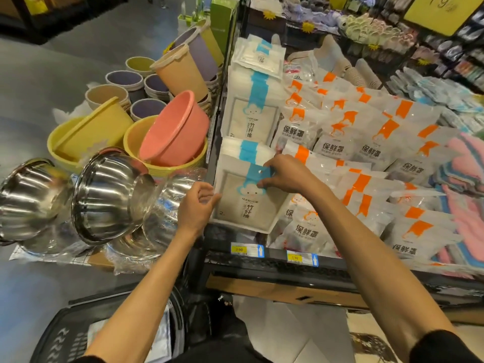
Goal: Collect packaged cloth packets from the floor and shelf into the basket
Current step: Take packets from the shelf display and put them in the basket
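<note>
while the right hand (285,175) pinches the blue top of a cloth packet (243,208) on the shelf (277,269), left hand (196,205) grips its left edge, basket (57,336) low at left

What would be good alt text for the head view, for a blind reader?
The left hand and right hand hold a blue-striped cloth packet on a shop shelf, at its left edge and blue top strip. A dark basket sits below.
</note>
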{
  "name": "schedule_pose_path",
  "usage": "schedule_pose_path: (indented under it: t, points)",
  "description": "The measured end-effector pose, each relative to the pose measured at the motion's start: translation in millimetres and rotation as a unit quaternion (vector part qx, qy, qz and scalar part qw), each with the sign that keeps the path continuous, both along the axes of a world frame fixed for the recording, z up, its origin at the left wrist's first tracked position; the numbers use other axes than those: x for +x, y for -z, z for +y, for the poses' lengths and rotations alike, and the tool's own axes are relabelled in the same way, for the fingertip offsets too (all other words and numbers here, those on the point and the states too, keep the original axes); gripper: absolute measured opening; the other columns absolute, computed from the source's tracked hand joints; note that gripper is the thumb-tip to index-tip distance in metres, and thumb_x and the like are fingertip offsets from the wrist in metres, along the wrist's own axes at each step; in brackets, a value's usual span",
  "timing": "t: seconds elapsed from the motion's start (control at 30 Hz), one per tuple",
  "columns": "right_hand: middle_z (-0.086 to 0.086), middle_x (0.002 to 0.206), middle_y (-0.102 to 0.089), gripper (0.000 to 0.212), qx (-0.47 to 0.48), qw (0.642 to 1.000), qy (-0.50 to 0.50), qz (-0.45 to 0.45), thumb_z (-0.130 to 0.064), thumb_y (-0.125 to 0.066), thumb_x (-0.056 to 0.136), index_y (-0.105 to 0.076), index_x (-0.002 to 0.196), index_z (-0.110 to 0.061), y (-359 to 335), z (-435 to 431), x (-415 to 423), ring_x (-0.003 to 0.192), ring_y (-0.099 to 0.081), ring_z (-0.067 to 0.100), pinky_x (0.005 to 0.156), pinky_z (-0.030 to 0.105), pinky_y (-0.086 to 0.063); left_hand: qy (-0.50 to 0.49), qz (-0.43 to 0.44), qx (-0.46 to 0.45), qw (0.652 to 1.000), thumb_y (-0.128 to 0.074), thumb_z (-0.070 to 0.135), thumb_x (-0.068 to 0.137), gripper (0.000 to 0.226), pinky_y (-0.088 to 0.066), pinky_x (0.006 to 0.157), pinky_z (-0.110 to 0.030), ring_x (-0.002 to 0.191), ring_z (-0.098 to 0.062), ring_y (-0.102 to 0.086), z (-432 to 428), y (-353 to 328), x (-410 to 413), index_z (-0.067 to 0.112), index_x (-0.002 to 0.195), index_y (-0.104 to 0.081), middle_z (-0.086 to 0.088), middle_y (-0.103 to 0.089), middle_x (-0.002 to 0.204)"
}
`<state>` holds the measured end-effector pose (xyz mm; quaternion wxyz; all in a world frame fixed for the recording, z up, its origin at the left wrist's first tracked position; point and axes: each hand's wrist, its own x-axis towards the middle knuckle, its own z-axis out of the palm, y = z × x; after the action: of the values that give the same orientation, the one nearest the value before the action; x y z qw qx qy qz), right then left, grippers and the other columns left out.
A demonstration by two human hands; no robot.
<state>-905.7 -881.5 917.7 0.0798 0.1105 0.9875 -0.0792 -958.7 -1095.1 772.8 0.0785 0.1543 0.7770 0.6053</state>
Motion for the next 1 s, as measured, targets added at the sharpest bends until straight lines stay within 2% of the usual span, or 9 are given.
schedule_pose_path:
  t: [0.07, 0.13, 0.23, 0.3, 0.43, 0.53, 0.63, 0.83, 1.0]
  points:
    - [0.003, 0.089, -0.063, 0.038, 0.004, 1.0, 0.011, -0.005, -0.046, -0.076, 0.083, -0.07, 0.099, -0.012, 11.8, 3.8, -8.9, 0.08, -0.057, 0.022, 0.054, 0.031, -0.035, -0.021, 0.024, -0.068, 0.997, -0.073, 0.032, 0.092, 0.035, -0.053, 0.085, -0.033, 0.106, -0.018, -0.065, -2.6, 21.4, -5.8, 0.013, 0.117, -0.058, 0.001, -0.068, 0.112]
    - [0.007, 0.094, -0.065, 0.04, 0.011, 1.0, 0.016, -0.013, -0.045, -0.076, 0.084, -0.068, 0.099, -0.009, 23.2, 4.9, -16.9, 0.082, -0.058, 0.024, 0.059, 0.033, -0.039, -0.009, 0.041, -0.168, 0.985, -0.069, 0.036, 0.093, 0.051, -0.049, 0.094, -0.039, 0.123, -0.025, -0.057, -5.4, 41.5, -9.1, 0.012, 0.134, -0.05, -0.005, -0.06, 0.133]
    - [0.01, 0.093, -0.066, 0.039, 0.005, 0.999, 0.02, -0.032, -0.042, -0.076, 0.084, -0.065, 0.093, -0.006, 43.3, 6.2, -27.6, 0.081, -0.058, 0.026, 0.061, 0.034, -0.042, 0.051, 0.004, -0.287, 0.956, -0.067, 0.047, 0.092, 0.087, -0.04, 0.111, -0.05, 0.143, -0.031, -0.038, -9.9, 70.6, -8.4, 0.017, 0.158, -0.019, -0.009, -0.033, 0.16]
    - [0.008, 0.092, -0.065, 0.035, 0.0, 0.999, 0.019, -0.039, -0.041, -0.076, 0.084, -0.064, 0.09, -0.009, 56.3, 6.6, -32.9, 0.079, -0.056, 0.025, 0.06, 0.032, -0.038, 0.08, -0.048, -0.312, 0.945, -0.066, 0.049, 0.092, 0.097, -0.043, 0.108, -0.055, 0.143, -0.034, -0.039, -12.8, 86.9, -1.3, 0.024, 0.16, -0.003, -0.01, -0.024, 0.164]
    - [0.008, 0.096, -0.07, 0.039, -0.008, 0.999, 0.026, -0.029, -0.042, -0.08, 0.08, -0.073, 0.1, -0.01, 84.3, 7.9, -41.7, 0.082, -0.061, 0.025, 0.066, 0.034, -0.048, 0.055, -0.046, -0.288, 0.955, -0.054, 0.044, 0.1, 0.079, -0.05, 0.099, -0.051, 0.135, -0.032, -0.049, -15.3, 106.4, 15.5, 0.027, 0.16, -0.005, -0.006, -0.032, 0.162]
    - [0.009, 0.091, -0.072, 0.038, -0.007, 0.999, 0.027, -0.039, -0.043, -0.079, 0.08, -0.074, 0.092, -0.008, 106.6, 7.2, -45.3, 0.079, -0.064, 0.025, 0.068, 0.039, -0.055, 0.05, -0.025, -0.293, 0.955, -0.048, 0.045, 0.103, 0.072, -0.053, 0.094, -0.052, 0.132, -0.031, -0.052, -15.6, 107.5, 17.6, 0.031, 0.16, -0.006, -0.002, -0.035, 0.161]
    - [0.01, 0.095, -0.072, 0.037, -0.005, 0.999, 0.024, -0.041, -0.042, -0.077, 0.083, -0.073, 0.095, -0.008, 120.3, 9.0, -48.7, 0.084, -0.065, 0.027, 0.072, 0.04, -0.055, 0.046, -0.014, -0.307, 0.95, -0.042, 0.046, 0.105, 0.068, -0.052, 0.095, -0.05, 0.134, -0.029, -0.05, -15.1, 105.6, 16.7, 0.032, 0.16, -0.006, 0.0, -0.031, 0.163]
    - [0.012, 0.093, -0.072, 0.035, -0.015, 0.999, 0.034, -0.025, -0.04, -0.074, 0.086, -0.073, 0.097, -0.007, 141.3, 10.4, -49.7, 0.085, -0.065, 0.03, 0.069, 0.037, -0.051, 0.035, -0.02, -0.297, 0.954, -0.041, 0.044, 0.106, 0.064, -0.051, 0.097, -0.049, 0.137, -0.027, -0.048, -13.6, 106.4, 17.3, 0.033, 0.161, -0.009, 0.003, -0.029, 0.164]
    - [0.012, 0.095, -0.072, 0.029, -0.018, 1.0, 0.012, 0.0, -0.039, -0.068, 0.091, -0.074, 0.101, -0.012, 156.8, 9.5, -38.5, 0.089, -0.066, 0.031, 0.071, 0.037, -0.05, 0.032, -0.024, -0.292, 0.955, -0.041, 0.045, 0.105, 0.065, -0.05, 0.099, -0.05, 0.138, -0.026, -0.048, -14.5, 108.7, 18.1, 0.035, 0.16, -0.008, 0.004, -0.027, 0.165]
